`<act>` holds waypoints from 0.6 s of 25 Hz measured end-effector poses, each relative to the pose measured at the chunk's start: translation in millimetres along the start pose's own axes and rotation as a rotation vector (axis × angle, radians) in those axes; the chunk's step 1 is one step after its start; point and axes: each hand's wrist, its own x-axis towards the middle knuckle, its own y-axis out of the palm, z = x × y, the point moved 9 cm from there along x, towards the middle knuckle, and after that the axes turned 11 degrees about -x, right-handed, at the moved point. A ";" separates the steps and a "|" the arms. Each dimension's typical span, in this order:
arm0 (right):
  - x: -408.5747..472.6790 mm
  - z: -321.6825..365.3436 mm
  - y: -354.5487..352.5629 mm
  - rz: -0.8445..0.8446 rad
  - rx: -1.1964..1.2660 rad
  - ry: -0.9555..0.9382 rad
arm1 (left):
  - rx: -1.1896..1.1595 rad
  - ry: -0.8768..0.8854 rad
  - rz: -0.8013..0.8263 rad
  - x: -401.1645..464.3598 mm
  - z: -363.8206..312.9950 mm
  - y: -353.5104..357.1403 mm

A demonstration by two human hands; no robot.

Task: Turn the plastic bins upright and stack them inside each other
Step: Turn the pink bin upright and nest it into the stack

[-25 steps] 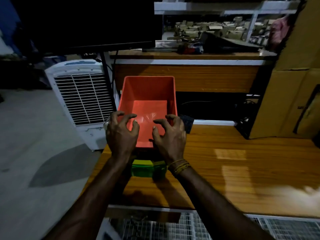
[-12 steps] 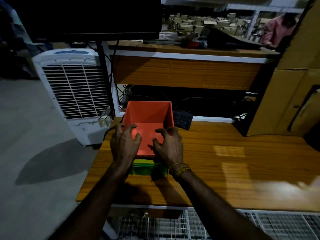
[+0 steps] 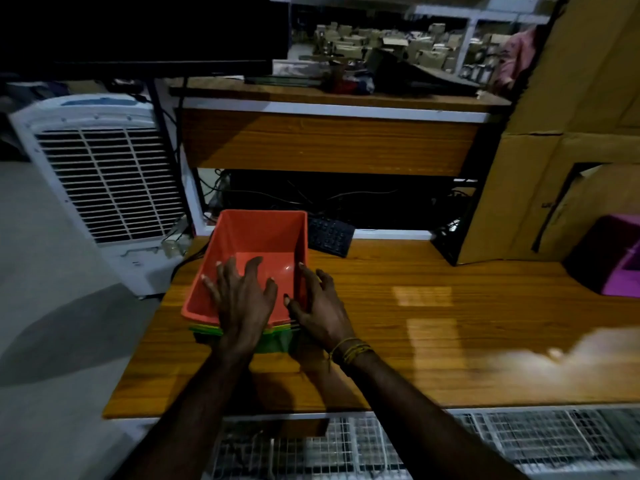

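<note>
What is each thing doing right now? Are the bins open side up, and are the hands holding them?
Orange bin: upright, nested in the green one.
Green bin: under the orange, only its rim and near wall show.
Left hand: fingers spread, pressing down inside the orange bin.
Right hand: fingers loosely bent against the orange bin's right wall.
Keyboard: flat behind the bins.

My top bin (image 3: 258,244) is orange-red, with green bin (image 3: 277,341) edges under it. The table (image 3: 433,323) is amber wood grain. Yellow threads (image 3: 349,349) ring my wrist. A box (image 3: 620,268) is magenta.
</note>
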 end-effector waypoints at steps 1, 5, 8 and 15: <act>-4.4 -14.3 -9.5 -0.013 -0.009 0.010 | -0.043 0.058 -0.005 -5.9 -22.7 8.3; -28.8 -104.7 -59.6 -0.096 -0.064 0.114 | -0.197 0.210 0.063 -33.8 -110.7 56.0; -59.7 -189.1 -105.5 -0.156 -0.104 0.248 | -0.237 0.241 0.177 -72.4 -171.6 111.0; -142.6 -368.0 -218.1 -0.257 -0.151 0.521 | -0.347 0.313 0.451 -176.3 -347.5 229.3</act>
